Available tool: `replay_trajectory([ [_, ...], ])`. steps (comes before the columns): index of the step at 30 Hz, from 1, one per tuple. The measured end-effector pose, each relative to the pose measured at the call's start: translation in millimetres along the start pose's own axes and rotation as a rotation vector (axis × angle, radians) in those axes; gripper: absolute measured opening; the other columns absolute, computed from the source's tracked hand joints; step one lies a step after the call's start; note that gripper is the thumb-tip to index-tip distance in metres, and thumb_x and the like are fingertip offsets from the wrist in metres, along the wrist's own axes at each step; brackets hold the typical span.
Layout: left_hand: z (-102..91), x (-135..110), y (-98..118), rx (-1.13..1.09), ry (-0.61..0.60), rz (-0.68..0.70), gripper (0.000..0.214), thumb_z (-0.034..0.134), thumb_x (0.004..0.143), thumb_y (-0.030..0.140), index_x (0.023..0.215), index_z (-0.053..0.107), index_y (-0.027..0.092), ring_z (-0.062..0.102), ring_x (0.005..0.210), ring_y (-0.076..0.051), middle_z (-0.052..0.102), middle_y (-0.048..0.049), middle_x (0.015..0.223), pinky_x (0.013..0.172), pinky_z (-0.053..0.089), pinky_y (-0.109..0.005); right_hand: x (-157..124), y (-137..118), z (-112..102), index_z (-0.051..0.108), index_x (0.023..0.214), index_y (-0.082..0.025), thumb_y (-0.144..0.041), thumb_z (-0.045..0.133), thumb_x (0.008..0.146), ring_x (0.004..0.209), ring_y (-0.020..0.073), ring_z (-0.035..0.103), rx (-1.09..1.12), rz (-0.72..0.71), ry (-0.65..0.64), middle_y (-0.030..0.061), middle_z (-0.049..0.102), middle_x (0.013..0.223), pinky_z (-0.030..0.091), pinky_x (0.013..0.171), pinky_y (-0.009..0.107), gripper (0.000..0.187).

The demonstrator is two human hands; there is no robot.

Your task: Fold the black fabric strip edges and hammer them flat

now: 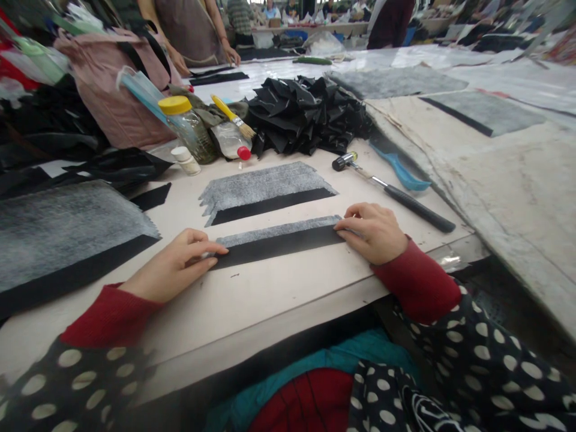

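Head view: what does the left hand [177,264] have?

Thumb and forefinger, drawn close together, pinch the left end of a black strip [283,246], which lies flat on the pale board [252,300] in front of the person.

And the right hand [373,234]?

Much the same at the other end: narrow, thumb and forefinger on the strip's right tip. A speckled grey band runs along its far edge, between the two hands.

What lies just beyond it?

A fanned stack of grey sheets [265,185] with a black near border. To its right, near the right hand, a hammer [400,198] lies aslant, with a blue tool [402,170] beside it.

Anything farther back?

A small white bottle [185,161] stands next to a jar [193,132] with a yellow lid; its contents are probably dark, but it's too blurred to say. Right of that, a yellow-handled brush [231,117] lies propped near a heap of black pieces [310,114].

Who's across the table?

Another person [189,36], apron on, with both hands down near some black strips on the white surface.
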State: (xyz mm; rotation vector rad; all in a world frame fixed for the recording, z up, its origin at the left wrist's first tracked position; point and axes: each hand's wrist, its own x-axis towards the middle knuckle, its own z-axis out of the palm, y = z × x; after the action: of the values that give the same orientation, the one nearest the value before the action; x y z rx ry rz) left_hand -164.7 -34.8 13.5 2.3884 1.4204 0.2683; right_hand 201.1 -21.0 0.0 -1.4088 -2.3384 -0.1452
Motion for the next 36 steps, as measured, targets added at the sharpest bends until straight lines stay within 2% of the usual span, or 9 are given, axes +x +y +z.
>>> replay_trajectory([
  [4, -1.5, -3, -5, 0.001, -0.038, -0.026, 0.03, 0.041, 0.082, 0.035, 0.103, 0.06, 0.024, 0.046, 0.084, -0.016, 0.043, -0.004, 0.094, 0.076, 0.041, -0.027, -3, 3, -2, 0.068, 0.085, -0.024, -0.026, 0.051, 0.075, 0.078, 0.0201, 0.05, 0.008, 0.033, -0.046, 0.0049, 0.059, 0.085, 0.034, 0.07, 0.034, 0.019],
  [9, -3.4, -9, -5, -0.015, -0.037, -0.045, 0.034, 0.037, 0.084, 0.037, 0.106, 0.06, 0.024, 0.047, 0.085, -0.017, 0.047, -0.0045, 0.092, 0.078, 0.04, -0.027, -5, 5, 0, 0.068, 0.084, -0.021, -0.023, 0.05, 0.072, 0.076, 0.0201, 0.052, 0.005, 0.053, -0.024, 0.0052, 0.06, 0.085, 0.036, 0.068, 0.033, 0.022],
  [15, -17.3, -15, -17, -0.024, 0.019, -0.128, 0.036, 0.036, 0.083, 0.039, 0.092, 0.064, 0.019, 0.05, 0.088, -0.018, 0.053, -0.0052, 0.093, 0.084, 0.038, -0.03, -10, 11, -1, 0.068, 0.086, -0.018, -0.019, 0.045, 0.074, 0.073, 0.0203, 0.055, 0.003, -0.065, 0.025, 0.0073, 0.061, 0.082, 0.041, 0.066, 0.034, 0.026],
  [17, -25.8, -16, -13, -0.007, 0.078, -0.159, 0.034, 0.037, 0.082, 0.038, 0.091, 0.063, 0.017, 0.052, 0.088, -0.018, 0.056, -0.0055, 0.093, 0.084, 0.039, -0.031, -10, 10, -3, 0.066, 0.091, -0.016, -0.02, 0.044, 0.076, 0.076, 0.0213, 0.056, 0.017, -0.091, 0.066, 0.0092, 0.06, 0.085, 0.043, 0.068, 0.035, 0.027],
  [20, -32.0, -8, 15, 0.028, 0.169, -0.137, 0.03, 0.038, 0.083, 0.031, 0.095, 0.06, 0.015, 0.053, 0.088, -0.017, 0.059, -0.0054, 0.095, 0.081, 0.041, -0.028, -5, -9, -6, 0.06, 0.105, -0.014, -0.024, 0.043, 0.081, 0.091, 0.0244, 0.055, 0.077, -0.124, 0.11, 0.0134, 0.059, 0.1, 0.044, 0.078, 0.038, 0.031],
  [24, -10.9, 24, 62, 0.021, 0.248, 0.107, 0.027, 0.035, 0.086, 0.02, 0.103, 0.055, 0.012, 0.053, 0.09, -0.015, 0.059, -0.0064, 0.098, 0.083, 0.042, -0.028, 8, -61, 1, 0.051, 0.117, -0.007, -0.03, 0.036, 0.087, 0.111, 0.0258, 0.046, 0.157, -0.26, 0.005, 0.018, 0.05, 0.121, 0.04, 0.093, 0.041, 0.041],
  [28, 30.7, 53, 79, 0.041, 0.273, 0.257, 0.029, 0.036, 0.085, 0.012, 0.111, 0.048, 0.011, 0.049, 0.097, -0.016, 0.056, -0.0084, 0.104, 0.088, 0.041, -0.032, 17, -94, 25, 0.048, 0.12, -0.002, -0.037, 0.039, 0.085, 0.118, 0.0273, 0.04, 0.128, -0.301, -0.142, 0.019, 0.045, 0.126, 0.036, 0.097, 0.042, 0.05],
  [32, 50.6, 61, 75, 0.057, 0.243, 0.234, 0.026, 0.036, 0.085, 0.012, 0.107, 0.051, 0.013, 0.046, 0.097, -0.016, 0.053, -0.0076, 0.104, 0.089, 0.04, -0.032, 7, -79, 31, 0.046, 0.122, -0.002, -0.039, 0.039, 0.085, 0.12, 0.0273, 0.038, 0.094, -0.281, -0.185, 0.0173, 0.042, 0.13, 0.037, 0.097, 0.042, 0.053],
  [36, 44.7, 57, 75, 0.121, 0.217, 0.228, 0.026, 0.036, 0.086, 0.012, 0.104, 0.054, 0.014, 0.046, 0.094, -0.017, 0.052, -0.0073, 0.103, 0.086, 0.041, -0.032, -11, -43, 16, 0.049, 0.12, -0.002, -0.036, 0.036, 0.087, 0.118, 0.0257, 0.042, 0.033, -0.239, -0.136, 0.0177, 0.045, 0.127, 0.037, 0.096, 0.04, 0.049],
])
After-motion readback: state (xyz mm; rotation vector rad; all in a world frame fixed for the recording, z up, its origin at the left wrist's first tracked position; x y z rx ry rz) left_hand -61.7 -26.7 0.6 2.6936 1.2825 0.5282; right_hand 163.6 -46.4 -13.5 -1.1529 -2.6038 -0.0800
